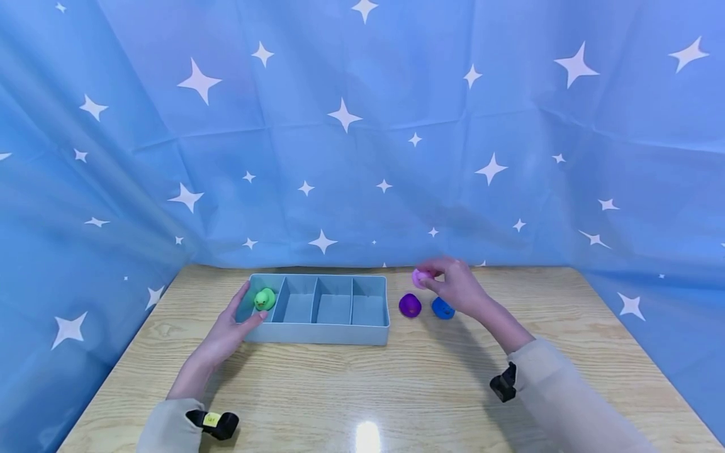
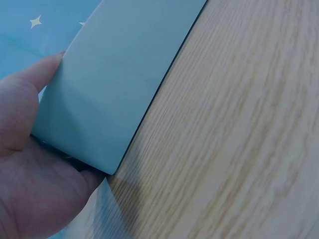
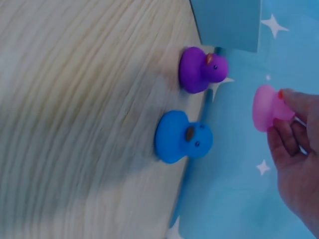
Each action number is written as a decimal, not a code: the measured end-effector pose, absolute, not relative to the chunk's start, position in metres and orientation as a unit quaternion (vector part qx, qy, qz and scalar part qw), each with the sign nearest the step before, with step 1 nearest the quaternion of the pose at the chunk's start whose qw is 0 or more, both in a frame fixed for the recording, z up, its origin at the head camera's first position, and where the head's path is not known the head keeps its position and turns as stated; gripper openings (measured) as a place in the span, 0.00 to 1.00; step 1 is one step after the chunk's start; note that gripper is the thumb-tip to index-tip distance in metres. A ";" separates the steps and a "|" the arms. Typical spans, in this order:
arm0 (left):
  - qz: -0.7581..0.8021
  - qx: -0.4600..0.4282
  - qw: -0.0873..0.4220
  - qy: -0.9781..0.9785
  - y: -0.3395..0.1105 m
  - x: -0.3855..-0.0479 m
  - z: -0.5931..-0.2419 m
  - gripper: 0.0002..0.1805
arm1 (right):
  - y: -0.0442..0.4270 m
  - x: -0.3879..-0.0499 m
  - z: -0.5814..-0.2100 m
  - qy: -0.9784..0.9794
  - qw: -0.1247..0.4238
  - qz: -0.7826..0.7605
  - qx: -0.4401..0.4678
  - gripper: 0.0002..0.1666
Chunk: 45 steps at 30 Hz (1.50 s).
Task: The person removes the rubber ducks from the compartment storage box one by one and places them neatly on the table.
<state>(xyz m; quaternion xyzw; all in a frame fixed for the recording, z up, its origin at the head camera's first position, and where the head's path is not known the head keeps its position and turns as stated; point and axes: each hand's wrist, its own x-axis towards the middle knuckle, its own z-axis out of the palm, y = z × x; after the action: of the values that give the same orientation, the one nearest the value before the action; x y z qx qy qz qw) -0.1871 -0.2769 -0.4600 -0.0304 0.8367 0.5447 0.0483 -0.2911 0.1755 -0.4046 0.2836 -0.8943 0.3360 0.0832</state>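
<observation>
A blue-grey box [image 1: 317, 333] with four compartments stands on the table, a green duck [image 1: 264, 299] in its leftmost one. My left hand [image 1: 223, 330] grips the box's left end, thumb on the front rim; the left wrist view shows this hand [image 2: 35, 149] against the box wall [image 2: 114, 84]. My right hand [image 1: 457, 288] pinches a pink duck [image 1: 420, 277], which the right wrist view shows raised off the table [image 3: 264, 108] between thumb and fingers. Below it a purple duck [image 1: 410, 306] and a blue duck [image 1: 442, 309] sit right of the box.
The wooden table [image 1: 317, 396] carries everything. Behind it and along both sides hangs a blue cloth [image 1: 294, 75] with white stars. Three compartments of the box hold nothing.
</observation>
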 end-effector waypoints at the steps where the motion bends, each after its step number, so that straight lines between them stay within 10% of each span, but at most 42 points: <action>1: 0.543 -0.030 0.048 0.838 -0.277 -0.187 -0.460 0.50 | 0.178 -0.291 -0.406 -0.895 0.083 0.335 0.281 0.10; 22: 0.537 -0.026 0.050 0.842 -0.274 -0.186 -0.459 0.49 | 0.259 -0.272 -0.430 -0.919 0.103 0.319 0.207 0.14; 45: 0.534 -0.031 0.053 0.843 -0.277 -0.186 -0.462 0.51 | 0.274 -0.269 -0.448 -0.920 -0.004 0.351 0.172 0.15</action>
<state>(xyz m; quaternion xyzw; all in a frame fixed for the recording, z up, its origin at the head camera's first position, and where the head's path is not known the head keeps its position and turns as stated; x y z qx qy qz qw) -0.1864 -0.2767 -0.4620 -0.0309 0.8430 0.5344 0.0528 -0.2690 0.2736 -0.4481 0.1717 -0.9204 0.3512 -0.0038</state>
